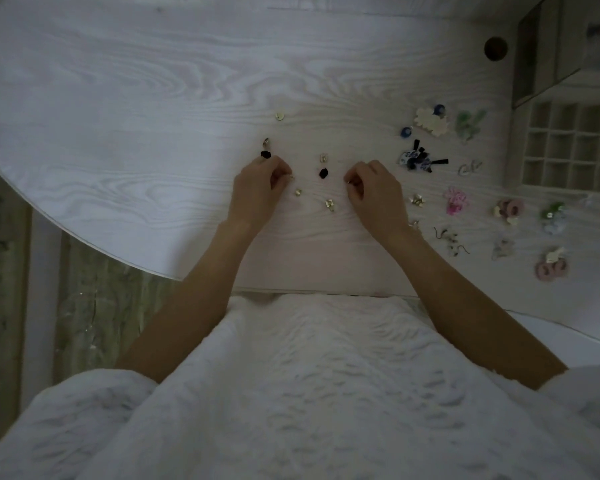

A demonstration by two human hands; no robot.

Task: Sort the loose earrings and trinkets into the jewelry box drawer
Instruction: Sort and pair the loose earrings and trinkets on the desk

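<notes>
While both hands pinch tiny gold pieces on the desk (153, 98), left hand (260, 187) and right hand (371, 192) flank a dark earring (323, 172); bare wood stretches beyond them, the compartmented drawer (568, 147) far right, past scattered trinkets (455, 200).

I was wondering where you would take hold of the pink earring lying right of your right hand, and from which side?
Judging by how it lies, flat on the white table, the pink earring looks best pinched from above across its outer edges. The right hand is nearer; come in from its left, since other trinkets lie to its right.
</notes>
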